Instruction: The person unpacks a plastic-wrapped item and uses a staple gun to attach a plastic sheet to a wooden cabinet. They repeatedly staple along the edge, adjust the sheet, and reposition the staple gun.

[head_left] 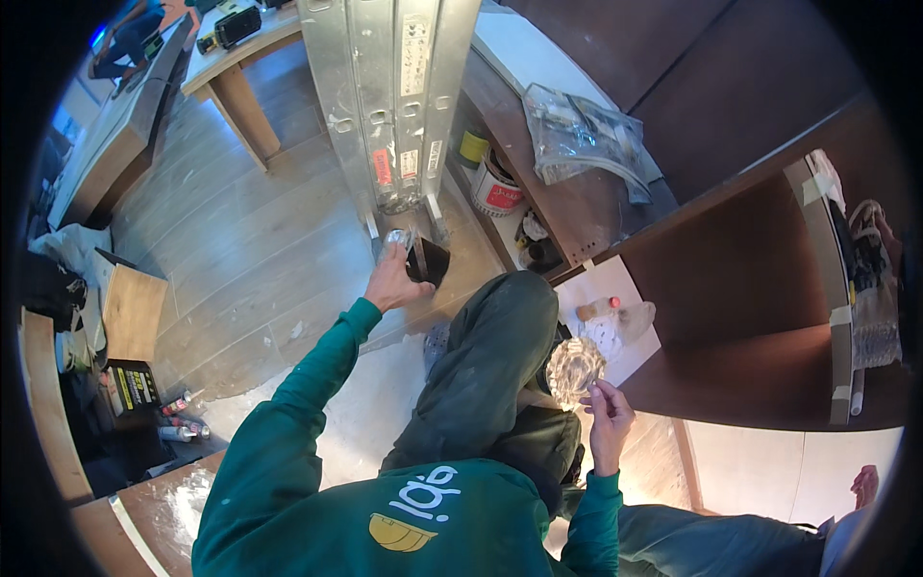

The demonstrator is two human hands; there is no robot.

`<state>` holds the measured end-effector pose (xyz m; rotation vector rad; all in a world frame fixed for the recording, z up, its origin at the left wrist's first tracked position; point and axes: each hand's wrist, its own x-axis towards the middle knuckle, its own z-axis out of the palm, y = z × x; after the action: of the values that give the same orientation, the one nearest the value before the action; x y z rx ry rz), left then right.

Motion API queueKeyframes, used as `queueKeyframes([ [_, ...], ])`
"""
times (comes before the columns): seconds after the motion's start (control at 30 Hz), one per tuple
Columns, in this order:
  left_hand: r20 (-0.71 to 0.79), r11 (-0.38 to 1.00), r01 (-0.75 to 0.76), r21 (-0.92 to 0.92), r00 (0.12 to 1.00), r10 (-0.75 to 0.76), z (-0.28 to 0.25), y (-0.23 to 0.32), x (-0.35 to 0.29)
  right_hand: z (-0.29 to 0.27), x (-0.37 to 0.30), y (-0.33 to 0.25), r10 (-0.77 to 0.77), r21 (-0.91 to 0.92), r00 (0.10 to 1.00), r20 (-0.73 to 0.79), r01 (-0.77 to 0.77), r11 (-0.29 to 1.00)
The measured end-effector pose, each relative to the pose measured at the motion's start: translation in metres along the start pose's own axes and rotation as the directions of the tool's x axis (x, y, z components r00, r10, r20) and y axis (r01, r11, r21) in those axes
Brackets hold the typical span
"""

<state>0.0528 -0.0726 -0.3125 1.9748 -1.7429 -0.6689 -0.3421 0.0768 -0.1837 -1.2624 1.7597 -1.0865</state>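
Note:
My left hand point(389, 282) reaches down in front of the metal ladder point(380, 96), its thumb and fingers closed around a small dark brown block point(429, 263). A shiny, clear piece point(396, 237) shows at its fingertips; I cannot make out what it is. Beside my bent knee, my right hand point(609, 423) is closed, pinching the edge of a clear, faceted round dish point(574, 369). Beyond the dish, a white sheet point(630, 358) carries a small bottle with a red cap point(612, 303) and crumpled clear plastic point(636, 318).
At right stands an open brown cabinet point(740, 288). A clear plastic bag point(586, 139) lies on a brown board, with a paint can point(497, 188) below. A wooden table point(245, 58) stands far left. Another person's leg point(711, 539) and hand point(864, 487) are at lower right.

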Motion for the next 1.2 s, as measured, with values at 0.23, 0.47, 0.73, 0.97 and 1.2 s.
queueKeyframes([
  [0.23,0.039,0.977,-0.048,0.207,0.998,0.041,0.045,-0.006,-0.007,0.011,-0.003,0.009,0.028,-0.044,0.997,0.074,-0.024,0.999],
  [0.47,-0.023,0.981,-0.072,0.178,0.997,0.077,0.056,-0.024,-0.012,0.024,0.016,0.009,-0.016,0.024,0.996,0.092,0.014,1.000],
  [0.73,-0.473,0.956,0.066,-0.286,0.858,-0.200,0.048,0.010,-0.083,-0.008,0.080,-0.036,-0.160,-0.116,0.981,-0.112,0.147,0.982],
  [0.97,0.118,0.734,0.200,-0.649,0.980,-0.163,0.132,0.077,-0.048,-0.008,0.210,-0.118,-0.499,-0.121,0.827,-0.259,0.485,0.866],
  [1.2,0.110,0.822,0.207,-0.531,0.978,-0.175,0.258,0.104,0.111,0.051,0.305,-0.117,-0.705,-0.565,0.470,-0.531,0.424,0.708],
])
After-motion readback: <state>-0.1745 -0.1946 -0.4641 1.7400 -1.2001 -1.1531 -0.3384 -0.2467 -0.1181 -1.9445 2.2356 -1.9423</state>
